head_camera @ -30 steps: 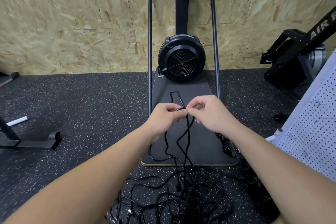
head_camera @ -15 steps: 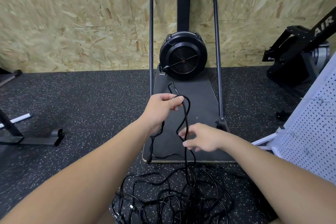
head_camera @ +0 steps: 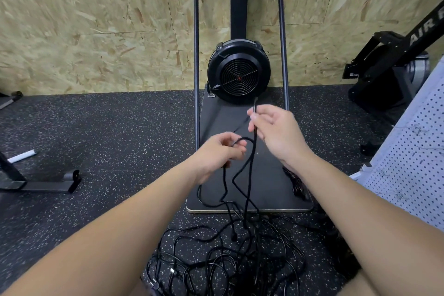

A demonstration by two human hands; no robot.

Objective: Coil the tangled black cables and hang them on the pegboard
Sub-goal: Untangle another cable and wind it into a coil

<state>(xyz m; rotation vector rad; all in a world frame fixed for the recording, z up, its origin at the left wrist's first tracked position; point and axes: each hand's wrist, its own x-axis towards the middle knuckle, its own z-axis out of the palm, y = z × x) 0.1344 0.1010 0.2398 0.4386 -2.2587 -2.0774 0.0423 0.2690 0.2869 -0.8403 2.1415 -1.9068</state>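
A tangle of black cables [head_camera: 223, 262] lies on the speckled floor right in front of me. One black cable [head_camera: 249, 175] rises out of the pile. My left hand [head_camera: 216, 154] grips a loop of this cable at its curled fingers. My right hand [head_camera: 276, 132] is higher and to the right, pinching the same cable near its end between thumb and fingers, the tip sticking up above the hand. The white pegboard [head_camera: 413, 163] leans at the right edge of the view, with nothing hung on the part I see.
A black fan machine [head_camera: 239, 74] with a tall tube frame stands on a dark platform [head_camera: 269, 187] against the chipboard wall. A coiled dark bundle [head_camera: 298, 185] lies on the platform's right side. Black exercise equipment [head_camera: 394, 67] stands at the right, a metal stand foot [head_camera: 45, 182] at the left.
My right hand has risen from low beside the hanging cable to above my left hand, drawing the cable end upward. My left hand has dropped slightly, keeping its loop.
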